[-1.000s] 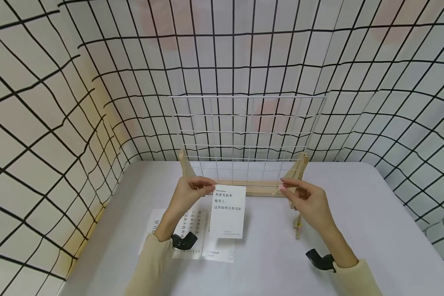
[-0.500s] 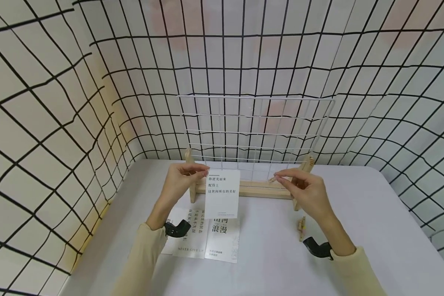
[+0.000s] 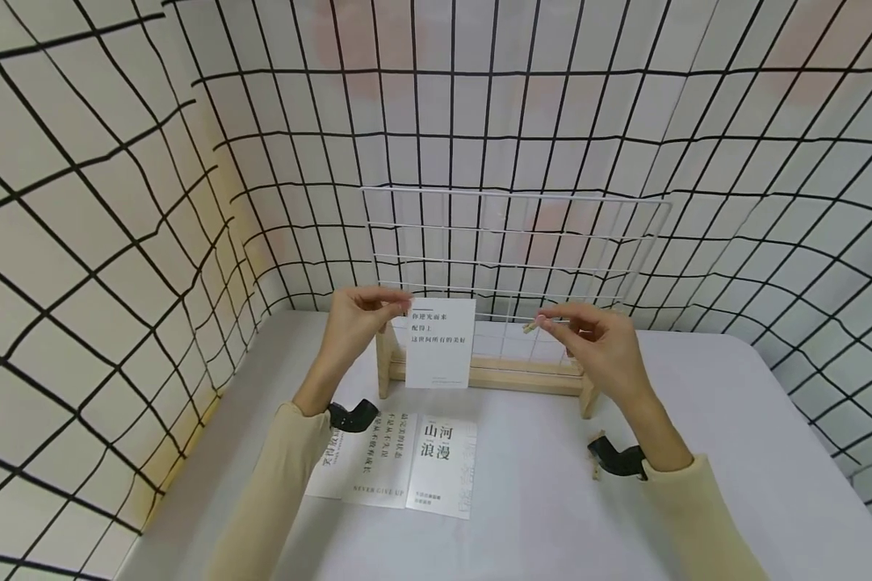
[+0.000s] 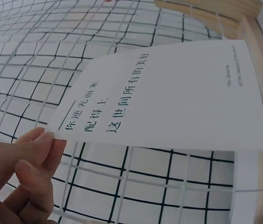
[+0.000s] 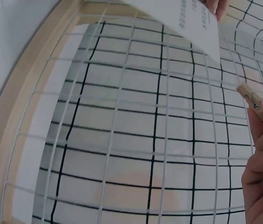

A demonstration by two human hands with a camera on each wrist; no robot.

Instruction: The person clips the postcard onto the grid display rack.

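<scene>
White card (image 3: 440,343) pinched by left hand (image 3: 356,319) against wire grid (image 3: 516,242), frame centre; right hand (image 3: 596,347) pinches wooden clothespin (image 3: 530,327).

Card (image 3: 439,343) and clothespin (image 3: 531,326) in hands before wire grid (image 3: 516,250)

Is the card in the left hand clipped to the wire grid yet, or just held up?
Just held: the left hand pinches the card against the grid; the clothespin is in the right hand.

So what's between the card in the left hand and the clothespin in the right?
In the head view, only bare white wire grid spans between the card and the clothespin; nothing hangs there.
</scene>
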